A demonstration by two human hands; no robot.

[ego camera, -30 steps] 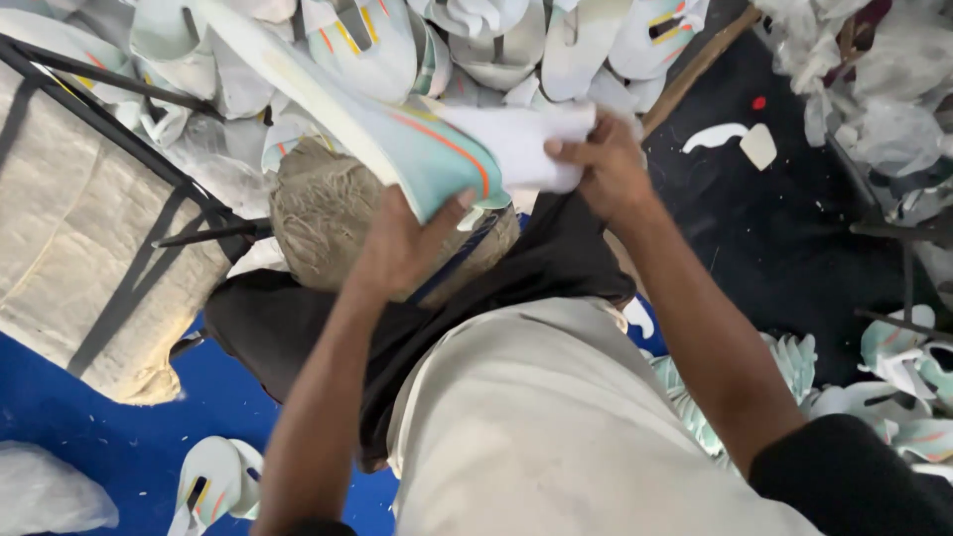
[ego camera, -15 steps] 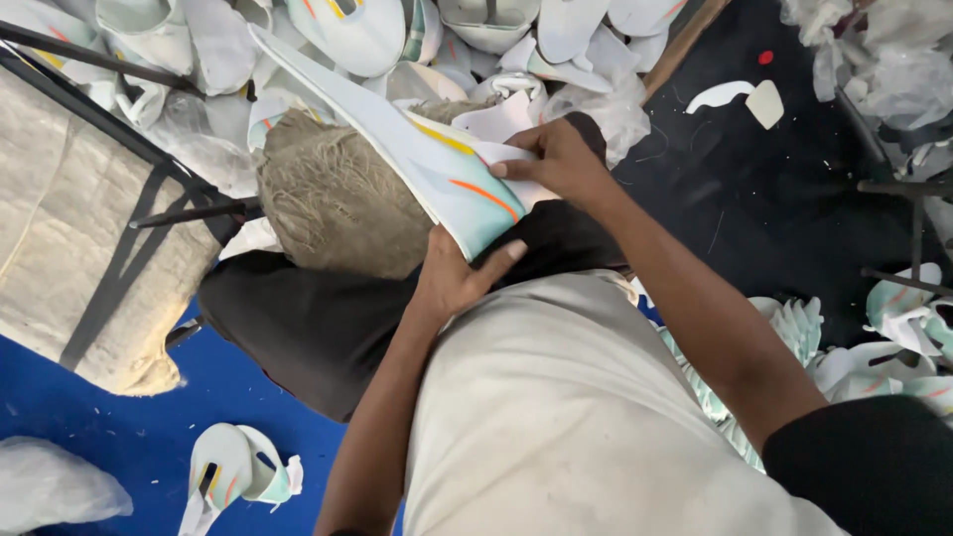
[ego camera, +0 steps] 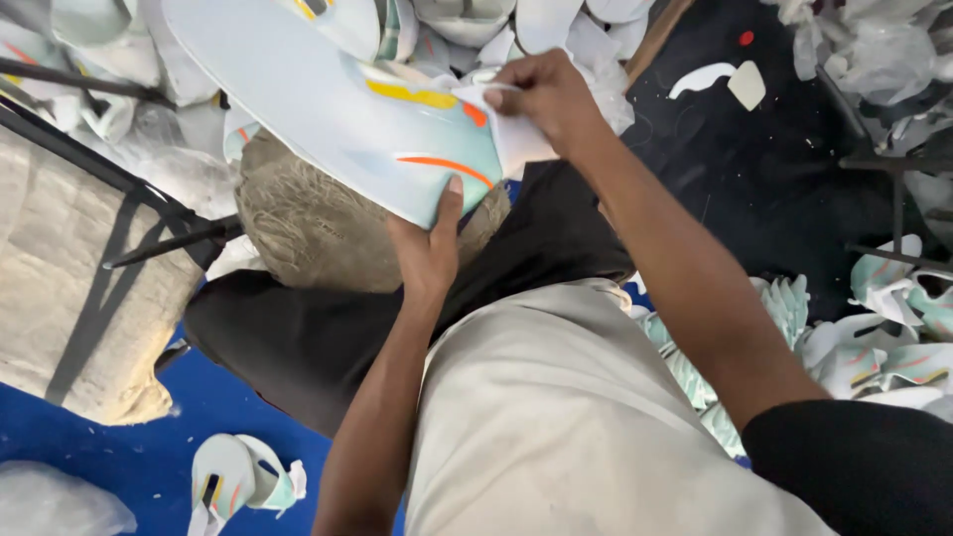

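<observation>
Left hand (ego camera: 429, 248) under the lower edge of a pale mint panel (ego camera: 338, 109), palm against its underside, thumb laid up over the front face beside an orange stripe (ego camera: 447, 164). Right hand (ego camera: 546, 94) at the panel's right end, fingers curled and pinching a white paper liner (ego camera: 511, 134) that stands partly lifted off the panel near a yellow patch (ego camera: 412, 96). Panel held up in the air, tilted, above a rough brown lump (ego camera: 318, 223) and a black cloth (ego camera: 308, 337) spread over the lap. Beige trouser leg (ego camera: 556, 417) filling the lower middle. Heap of similar pale cut pieces (ego camera: 476, 20) piled behind, at the top of the view. More mint pieces (ego camera: 893, 318) lying on the dark floor at right, well apart from the hands. One loose piece (ego camera: 238, 476) on a blue floor at lower left. Woven sack (ego camera: 69, 278) on a black frame at far left.
</observation>
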